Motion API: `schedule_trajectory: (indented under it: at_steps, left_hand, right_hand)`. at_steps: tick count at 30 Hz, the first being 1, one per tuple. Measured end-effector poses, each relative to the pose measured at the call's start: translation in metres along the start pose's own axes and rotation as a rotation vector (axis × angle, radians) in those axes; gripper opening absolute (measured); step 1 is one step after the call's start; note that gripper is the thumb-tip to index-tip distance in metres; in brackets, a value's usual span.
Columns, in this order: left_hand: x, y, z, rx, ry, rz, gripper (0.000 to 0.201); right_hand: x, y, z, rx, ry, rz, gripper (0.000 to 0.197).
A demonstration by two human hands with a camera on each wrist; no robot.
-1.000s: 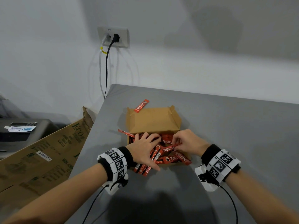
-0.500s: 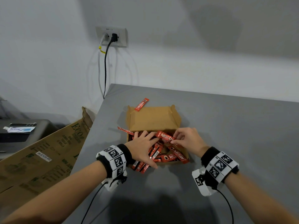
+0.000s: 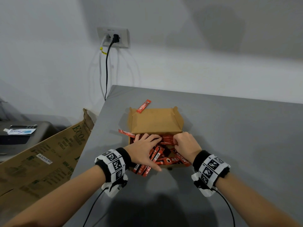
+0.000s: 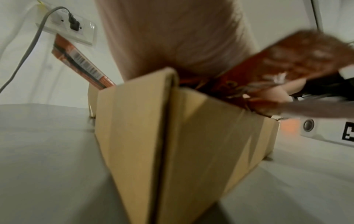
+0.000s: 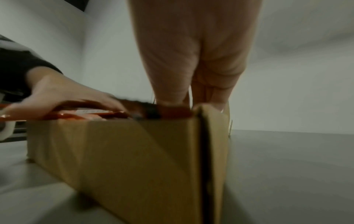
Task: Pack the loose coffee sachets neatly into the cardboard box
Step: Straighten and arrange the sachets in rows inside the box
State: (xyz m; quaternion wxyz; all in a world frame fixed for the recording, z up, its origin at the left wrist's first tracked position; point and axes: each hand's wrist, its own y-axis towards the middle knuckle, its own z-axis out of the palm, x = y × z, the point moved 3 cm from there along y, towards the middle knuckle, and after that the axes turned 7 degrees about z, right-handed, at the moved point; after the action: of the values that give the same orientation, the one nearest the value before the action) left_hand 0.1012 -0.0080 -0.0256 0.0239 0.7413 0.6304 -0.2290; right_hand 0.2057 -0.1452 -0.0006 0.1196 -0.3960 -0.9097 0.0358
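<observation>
Slim red foil coffee sachets (image 3: pixel 164 154), heaped in shallow brown cardboard box (image 3: pixel 155 122): light, slippery, flexible, best pinched mid-length; left hand (image 3: pixel 144 149) flat atop them, right hand (image 3: pixel 185 143) curled, pinching one.

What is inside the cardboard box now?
Inside the cardboard box lie many red coffee sachets, jumbled, some poking over its rim. The left hand and right hand cover part of them; the bottom is hidden.
</observation>
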Motion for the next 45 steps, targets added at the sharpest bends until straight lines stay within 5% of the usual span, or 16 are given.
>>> schedule_trajectory:
  at_steps: [3, 8, 13, 18, 23, 34, 45]
  left_hand:
    - [0.001, -0.001, -0.001, -0.052, -0.079, -0.014, 0.111]
    - [-0.002, -0.003, -0.005, -0.181, -0.071, -0.006, 0.06]
    - [-0.008, 0.002, -0.009, -0.299, 0.095, 0.057, 0.062]
    - [-0.01, 0.017, -0.023, -0.416, 0.113, -0.029, 0.024]
    - [-0.011, 0.029, -0.023, -0.312, 0.092, -0.054, 0.019]
    - [-0.008, 0.03, -0.023, -0.393, -0.022, -0.07, 0.021]
    - [-0.007, 0.03, -0.019, -0.355, -0.046, -0.085, 0.022]
  right_hand:
    - [0.005, 0.002, 0.001, 0.01, -0.042, 0.034, 0.014]
    - [0.011, 0.002, 0.004, 0.038, -0.119, 0.007, 0.014]
    - [0.007, 0.001, 0.0, 0.011, -0.115, -0.001, 0.012]
    - [0.007, 0.001, -0.003, -0.027, -0.16, -0.021, 0.011]
    - [0.005, 0.003, -0.003, -0.014, -0.201, -0.019, 0.012]
    - [-0.026, 0.001, 0.006, -0.082, 0.163, 0.047, 0.006]
    - [-0.02, 0.002, 0.004, -0.068, -0.054, 0.038, 0.01]
